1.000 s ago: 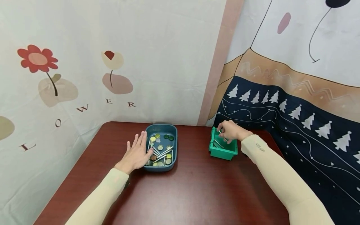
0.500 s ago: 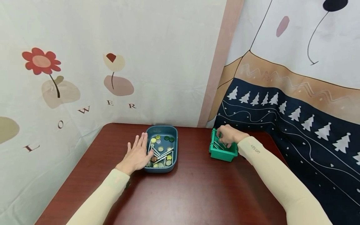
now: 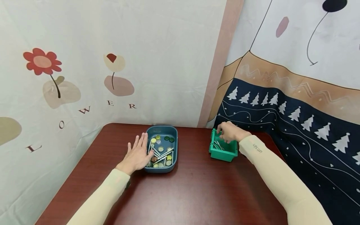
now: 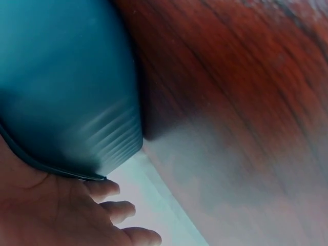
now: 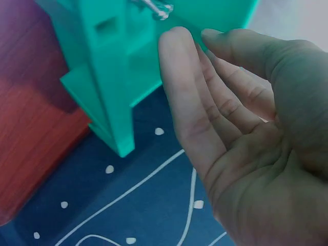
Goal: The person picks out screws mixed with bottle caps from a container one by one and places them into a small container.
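Note:
My left hand rests with straight fingers on the left rim of a blue tray. Inside the tray lie several long silver screws and several round, coin-like discs in yellow, green, silver and brown. In the left wrist view, the palm and fingers lie against the rim of the tray. Above a small green bin hovers my right hand, thumb and fingers apart with nothing between them. Silver screws lie in that bin; their ends show just past the fingertips in the right wrist view.
Both containers stand on a dark red-brown wooden table, near its back edge. A white printed cloth hangs behind. At the right, a navy cloth with white trees hangs along the table's edge.
My right hand held a screw over the green bin a second ago; its fingers have let go and risen slightly, and the screw lies in the bin. My left hand stays at the tray.

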`<act>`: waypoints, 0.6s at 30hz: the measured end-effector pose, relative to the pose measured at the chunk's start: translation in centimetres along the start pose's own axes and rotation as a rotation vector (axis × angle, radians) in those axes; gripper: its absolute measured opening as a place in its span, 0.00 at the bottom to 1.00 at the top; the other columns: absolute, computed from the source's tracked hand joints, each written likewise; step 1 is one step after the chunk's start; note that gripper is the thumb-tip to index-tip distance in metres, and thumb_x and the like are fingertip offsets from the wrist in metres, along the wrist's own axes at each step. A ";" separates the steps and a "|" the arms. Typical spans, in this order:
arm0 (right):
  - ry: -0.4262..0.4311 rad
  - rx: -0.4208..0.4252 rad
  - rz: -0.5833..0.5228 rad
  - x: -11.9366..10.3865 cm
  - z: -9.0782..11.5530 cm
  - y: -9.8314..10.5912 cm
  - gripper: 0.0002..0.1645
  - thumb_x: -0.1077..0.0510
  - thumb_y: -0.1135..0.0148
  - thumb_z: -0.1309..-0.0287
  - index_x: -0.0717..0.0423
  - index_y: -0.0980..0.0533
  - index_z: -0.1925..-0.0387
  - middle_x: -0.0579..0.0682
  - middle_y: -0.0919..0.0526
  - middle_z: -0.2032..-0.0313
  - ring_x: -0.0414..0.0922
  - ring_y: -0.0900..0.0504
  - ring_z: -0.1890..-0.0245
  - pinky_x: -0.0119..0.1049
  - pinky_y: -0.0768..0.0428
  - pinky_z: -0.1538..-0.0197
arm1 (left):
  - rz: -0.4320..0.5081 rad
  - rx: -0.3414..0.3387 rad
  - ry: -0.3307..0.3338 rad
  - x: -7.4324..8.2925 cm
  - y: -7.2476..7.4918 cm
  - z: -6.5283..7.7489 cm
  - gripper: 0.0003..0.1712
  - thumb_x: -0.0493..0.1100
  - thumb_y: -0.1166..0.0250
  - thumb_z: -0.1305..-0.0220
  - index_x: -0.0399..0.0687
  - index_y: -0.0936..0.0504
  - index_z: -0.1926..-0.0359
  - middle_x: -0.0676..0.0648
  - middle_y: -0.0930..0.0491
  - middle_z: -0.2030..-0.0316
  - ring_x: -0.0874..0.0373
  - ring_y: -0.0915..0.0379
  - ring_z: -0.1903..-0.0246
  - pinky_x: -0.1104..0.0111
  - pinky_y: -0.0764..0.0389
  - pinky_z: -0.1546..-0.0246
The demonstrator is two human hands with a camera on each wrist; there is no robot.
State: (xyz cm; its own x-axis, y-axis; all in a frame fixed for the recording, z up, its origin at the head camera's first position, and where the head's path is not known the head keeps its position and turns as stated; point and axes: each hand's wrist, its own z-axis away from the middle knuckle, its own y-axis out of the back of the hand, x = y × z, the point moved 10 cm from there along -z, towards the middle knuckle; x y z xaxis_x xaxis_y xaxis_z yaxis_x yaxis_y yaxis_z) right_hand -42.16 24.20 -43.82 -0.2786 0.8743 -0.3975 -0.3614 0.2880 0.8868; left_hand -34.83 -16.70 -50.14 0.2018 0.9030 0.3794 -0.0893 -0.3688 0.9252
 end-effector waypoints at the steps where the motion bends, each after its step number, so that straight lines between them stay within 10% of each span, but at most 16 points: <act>1: 0.007 0.011 0.008 -0.1 0.0 0.2 0.20 0.68 0.33 0.18 0.70 0.16 0.32 0.65 0.06 0.54 0.51 0.04 0.67 0.40 0.05 0.61 | -0.001 0.001 0.000 0.0 0.0 0.0 0.54 0.58 0.47 0.09 0.37 0.63 0.04 0.33 0.64 0.04 0.26 0.69 0.05 0.19 0.62 0.12; 9: 0.111 0.159 0.120 -1.7 -0.2 2.4 0.16 0.63 0.30 0.21 0.64 0.11 0.38 0.60 0.04 0.53 0.53 0.07 0.51 0.54 0.07 0.39 | -0.003 -0.003 0.006 -0.1 0.0 -0.2 0.54 0.58 0.46 0.09 0.37 0.63 0.04 0.33 0.64 0.04 0.26 0.69 0.05 0.19 0.62 0.12; 18: 0.124 0.229 0.053 -3.0 0.2 2.2 0.15 0.62 0.30 0.19 0.59 0.11 0.37 0.56 0.03 0.50 0.51 0.06 0.51 0.54 0.07 0.40 | -0.002 -0.016 0.014 0.0 -0.2 -0.1 0.54 0.58 0.47 0.09 0.37 0.64 0.04 0.33 0.65 0.04 0.26 0.70 0.05 0.20 0.63 0.11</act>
State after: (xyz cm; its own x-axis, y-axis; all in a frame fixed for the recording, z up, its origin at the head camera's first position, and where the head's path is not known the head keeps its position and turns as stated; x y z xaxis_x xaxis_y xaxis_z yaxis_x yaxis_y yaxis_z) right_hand -41.91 22.26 -40.59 -0.4042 0.8398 -0.3623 -0.1363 0.3364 0.9318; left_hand -34.92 -16.63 -50.34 0.1883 0.9068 0.3772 -0.1047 -0.3633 0.9258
